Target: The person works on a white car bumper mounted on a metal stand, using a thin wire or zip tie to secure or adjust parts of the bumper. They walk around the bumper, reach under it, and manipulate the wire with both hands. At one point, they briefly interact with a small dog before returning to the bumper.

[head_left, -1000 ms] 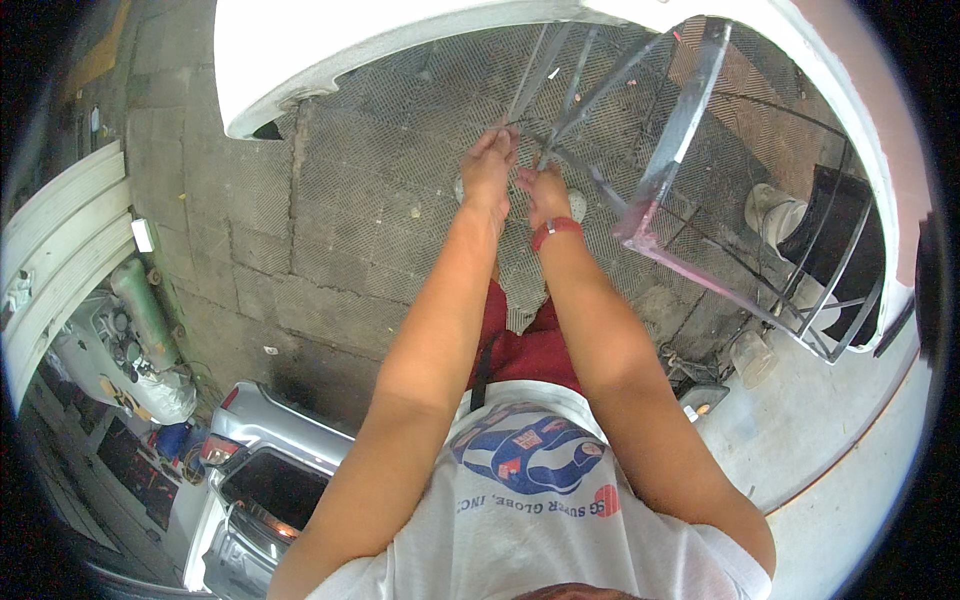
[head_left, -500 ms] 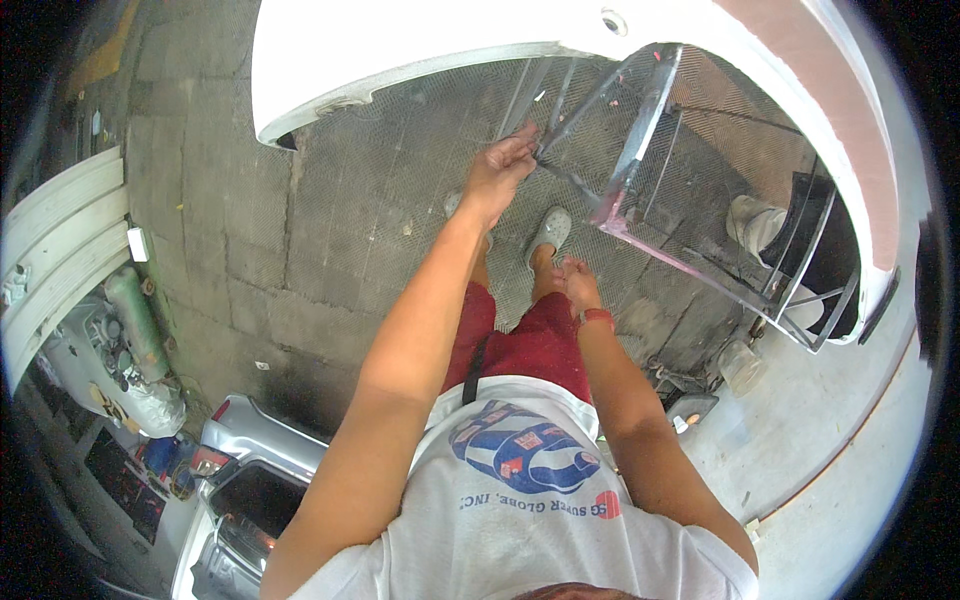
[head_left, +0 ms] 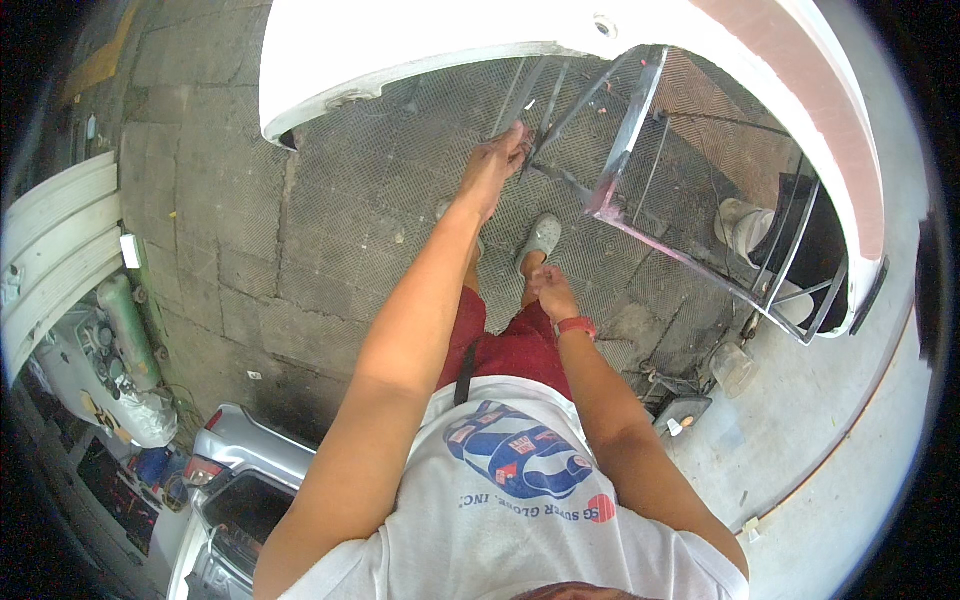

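Observation:
A large curved white car bumper [head_left: 400, 45] with a dull pinkish-brown patch rests on a metal stand [head_left: 630, 130] in front of me. My left hand [head_left: 490, 170] is stretched forward, beneath the bumper's inner edge and beside a dark bar of the stand. Its fingers look loosely extended, with nothing visible in them; whether they touch the bar is unclear. Lower down, in front of my red shorts, my right hand [head_left: 555, 294] hangs with its fingers slightly bent and apart, holding nothing I can see. A red band circles that wrist.
Grey textured paving [head_left: 230, 200] lies underfoot. A whitish bucket [head_left: 745, 225] stands behind the stand, right. At lower left are a silver car part [head_left: 260, 450] with a tail light, a green cylinder [head_left: 128, 335] and white ribbed panels [head_left: 65, 240]. A pale surface [head_left: 790, 440] runs along the right.
The view has shifted slightly. My right hand has moved a little left and down, and my left hand a little left, still by the stand's bar.

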A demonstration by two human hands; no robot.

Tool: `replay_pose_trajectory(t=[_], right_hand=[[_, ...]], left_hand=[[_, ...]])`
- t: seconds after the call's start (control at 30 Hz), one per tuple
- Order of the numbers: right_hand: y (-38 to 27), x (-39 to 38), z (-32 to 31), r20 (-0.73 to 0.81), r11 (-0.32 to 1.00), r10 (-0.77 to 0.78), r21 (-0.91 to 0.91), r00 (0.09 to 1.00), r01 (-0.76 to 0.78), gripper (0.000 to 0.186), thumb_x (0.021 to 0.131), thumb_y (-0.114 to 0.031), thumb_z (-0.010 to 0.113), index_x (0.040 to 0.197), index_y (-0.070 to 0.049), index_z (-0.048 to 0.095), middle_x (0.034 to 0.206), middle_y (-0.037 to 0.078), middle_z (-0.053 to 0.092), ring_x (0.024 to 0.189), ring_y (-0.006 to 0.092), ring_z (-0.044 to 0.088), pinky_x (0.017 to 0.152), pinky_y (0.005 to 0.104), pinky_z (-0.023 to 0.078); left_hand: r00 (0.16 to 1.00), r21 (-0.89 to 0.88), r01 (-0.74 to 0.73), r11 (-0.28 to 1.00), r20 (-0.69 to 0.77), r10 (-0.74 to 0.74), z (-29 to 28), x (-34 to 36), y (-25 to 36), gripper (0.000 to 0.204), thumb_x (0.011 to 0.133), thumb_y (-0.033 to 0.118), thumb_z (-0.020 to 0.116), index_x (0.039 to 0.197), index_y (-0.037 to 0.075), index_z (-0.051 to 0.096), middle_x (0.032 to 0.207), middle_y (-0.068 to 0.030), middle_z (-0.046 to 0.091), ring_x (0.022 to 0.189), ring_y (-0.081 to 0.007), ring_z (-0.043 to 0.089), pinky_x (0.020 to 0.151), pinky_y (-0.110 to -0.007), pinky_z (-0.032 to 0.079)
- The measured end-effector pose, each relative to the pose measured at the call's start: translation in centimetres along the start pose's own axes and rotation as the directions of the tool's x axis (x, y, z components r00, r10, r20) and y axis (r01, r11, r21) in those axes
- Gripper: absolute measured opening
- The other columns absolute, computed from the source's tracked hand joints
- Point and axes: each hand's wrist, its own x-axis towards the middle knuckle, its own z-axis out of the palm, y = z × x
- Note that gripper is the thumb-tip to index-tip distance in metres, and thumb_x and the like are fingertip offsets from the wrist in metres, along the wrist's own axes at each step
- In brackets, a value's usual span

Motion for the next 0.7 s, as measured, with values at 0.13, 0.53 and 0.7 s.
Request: replay_pose_trajectory(t=[0.13,0.53,0.7], right_hand=[[1.3,-0.3,-0.1,-0.01,0.99,-0.112,-0.088,0.994,0.111,0.03,0.104,-0.024,0.061,0.126,-0.003,0.062,0.104,0.009,0.07,0.094,0.0181,0.067,0.084,0.034,0.054],[2.1,-2.6,-4.3,-0.072,0.916,-0.126,-0.391,0.989,0.088,0.033,0.103,-0.03,0.061,0.124,-0.004,0.065,0.113,0.018,0.073,0.102,0.0313,0.071,0.09,0.0417,0.054],[0.3,-3.3,-5.3,-0.069,0.931,0.003,-0.363,0.998,-0.028,0.037,0.103,-0.033,0.06,0.126,-0.005,0.065,0.111,0.02,0.074,0.106,0.0358,0.071,0.094,0.0442,0.054]], left_hand=[[1.0,0.079,-0.005,0.997,0.009,0.004,0.3,-0.5,0.5,0.068,0.109,0.052,0.05,0.142,-0.007,0.057,0.148,-0.02,0.057,0.141,-0.0326,0.05,0.124,-0.043,0.036],[0.991,0.31,-0.035,0.95,-0.11,0.072,0.3,0.6,-1.4,0.029,0.097,0.027,0.076,0.114,0.004,0.075,0.111,-0.0068,0.075,0.106,-0.0172,0.067,0.096,-0.033,0.05],[0.997,0.438,-0.063,0.897,-0.012,0.076,-0.5,0.5,-1.2,0.028,0.097,0.026,0.076,0.116,0.005,0.075,0.112,-0.0062,0.074,0.104,-0.0159,0.066,0.093,-0.033,0.051]])
